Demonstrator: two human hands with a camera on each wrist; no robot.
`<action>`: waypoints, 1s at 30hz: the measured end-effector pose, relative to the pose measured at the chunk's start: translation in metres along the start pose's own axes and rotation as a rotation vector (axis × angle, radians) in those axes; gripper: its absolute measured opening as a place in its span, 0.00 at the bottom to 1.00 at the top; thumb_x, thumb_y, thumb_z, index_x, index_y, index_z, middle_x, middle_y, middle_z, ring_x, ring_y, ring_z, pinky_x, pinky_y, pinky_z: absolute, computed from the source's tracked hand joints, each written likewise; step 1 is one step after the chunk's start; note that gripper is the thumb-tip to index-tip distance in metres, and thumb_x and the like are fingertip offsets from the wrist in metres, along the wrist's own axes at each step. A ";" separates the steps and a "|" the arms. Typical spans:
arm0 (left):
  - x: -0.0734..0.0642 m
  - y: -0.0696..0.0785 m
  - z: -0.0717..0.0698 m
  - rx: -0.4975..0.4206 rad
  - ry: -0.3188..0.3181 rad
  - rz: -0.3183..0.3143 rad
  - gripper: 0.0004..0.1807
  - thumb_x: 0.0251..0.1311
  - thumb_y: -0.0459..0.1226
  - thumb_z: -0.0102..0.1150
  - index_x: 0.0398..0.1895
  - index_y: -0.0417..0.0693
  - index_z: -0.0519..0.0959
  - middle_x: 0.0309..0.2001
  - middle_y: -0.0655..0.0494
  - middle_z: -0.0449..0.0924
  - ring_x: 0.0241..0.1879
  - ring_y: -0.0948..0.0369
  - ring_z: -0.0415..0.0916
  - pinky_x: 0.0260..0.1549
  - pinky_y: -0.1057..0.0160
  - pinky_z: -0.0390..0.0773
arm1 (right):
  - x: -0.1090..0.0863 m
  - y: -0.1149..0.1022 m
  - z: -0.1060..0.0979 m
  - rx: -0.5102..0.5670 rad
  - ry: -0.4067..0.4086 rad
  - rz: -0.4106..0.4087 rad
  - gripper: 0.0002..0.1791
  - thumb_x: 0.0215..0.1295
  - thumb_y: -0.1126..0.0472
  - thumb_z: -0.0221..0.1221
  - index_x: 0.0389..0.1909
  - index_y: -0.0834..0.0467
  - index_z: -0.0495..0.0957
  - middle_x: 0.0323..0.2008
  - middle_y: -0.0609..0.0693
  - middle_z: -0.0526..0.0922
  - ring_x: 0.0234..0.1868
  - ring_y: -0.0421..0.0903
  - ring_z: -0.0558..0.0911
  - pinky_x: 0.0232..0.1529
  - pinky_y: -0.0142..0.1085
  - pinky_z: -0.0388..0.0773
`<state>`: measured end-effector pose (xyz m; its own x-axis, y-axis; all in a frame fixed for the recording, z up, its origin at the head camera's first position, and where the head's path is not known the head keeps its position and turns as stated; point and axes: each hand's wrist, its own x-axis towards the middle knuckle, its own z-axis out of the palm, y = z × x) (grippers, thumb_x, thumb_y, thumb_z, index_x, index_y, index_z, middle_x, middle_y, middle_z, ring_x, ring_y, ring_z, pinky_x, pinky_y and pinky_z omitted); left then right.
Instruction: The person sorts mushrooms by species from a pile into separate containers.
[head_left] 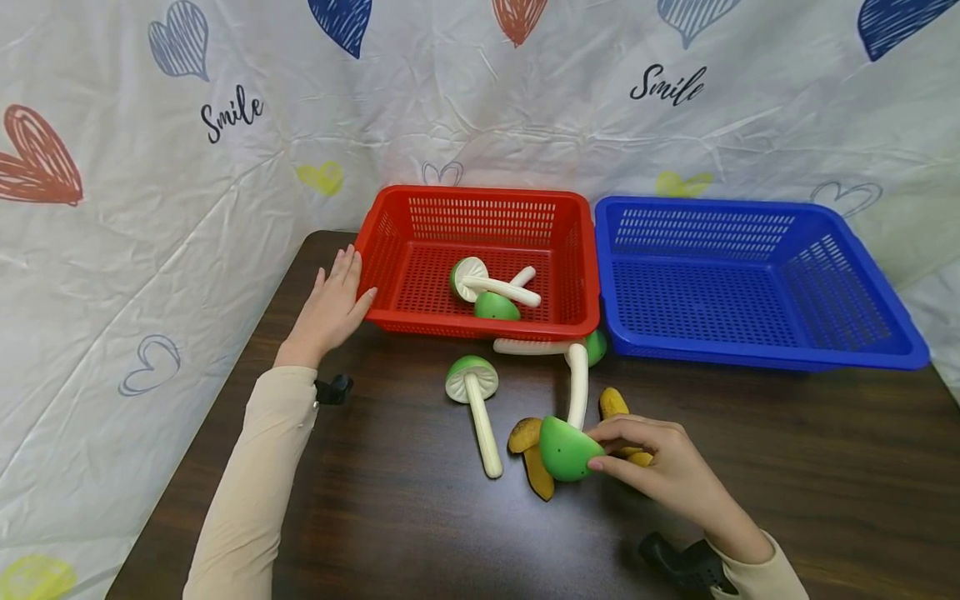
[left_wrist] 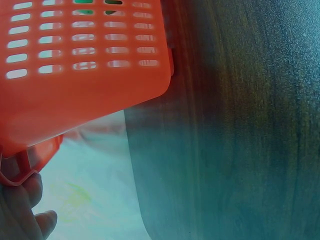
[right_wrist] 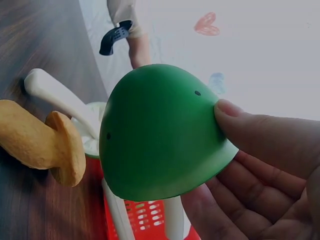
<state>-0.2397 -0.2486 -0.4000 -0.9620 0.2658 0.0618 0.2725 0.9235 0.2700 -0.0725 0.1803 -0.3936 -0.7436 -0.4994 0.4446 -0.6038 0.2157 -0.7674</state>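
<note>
My right hand (head_left: 660,467) pinches a toy mushroom by its green cap (head_left: 567,450), thumb on one side and fingers on the other. The white stem of this mushroom (right_wrist: 173,217) points away toward the baskets. Straight fingers of my left hand (head_left: 333,304) rest against the left side of the red basket (head_left: 480,325). Inside that basket lie two green-capped mushrooms (head_left: 497,306). Another green-capped mushroom (head_left: 480,417) lies on the table, and one more (head_left: 596,347) sits right at the basket's front edge. Brown mushrooms (head_left: 538,467) lie beside and partly behind the held cap.
A blue basket (head_left: 757,350) stands to the right of the red one, their rims close together. Both are at the back of the dark wooden table (head_left: 375,500). Behind hangs a white cloth (head_left: 465,100) printed with hearts.
</note>
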 end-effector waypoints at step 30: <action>0.000 -0.001 0.001 0.001 0.001 -0.002 0.38 0.71 0.49 0.35 0.72 0.32 0.41 0.74 0.41 0.35 0.73 0.48 0.33 0.66 0.42 0.38 | 0.014 -0.011 -0.006 -0.051 0.018 -0.009 0.23 0.41 0.81 0.68 0.40 0.59 0.82 0.37 0.47 0.83 0.41 0.37 0.79 0.40 0.26 0.77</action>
<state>-0.2404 -0.2494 -0.4009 -0.9626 0.2638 0.0623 0.2707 0.9242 0.2693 -0.0785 0.1757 -0.3763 -0.7425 -0.4868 0.4601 -0.6243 0.2540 -0.7388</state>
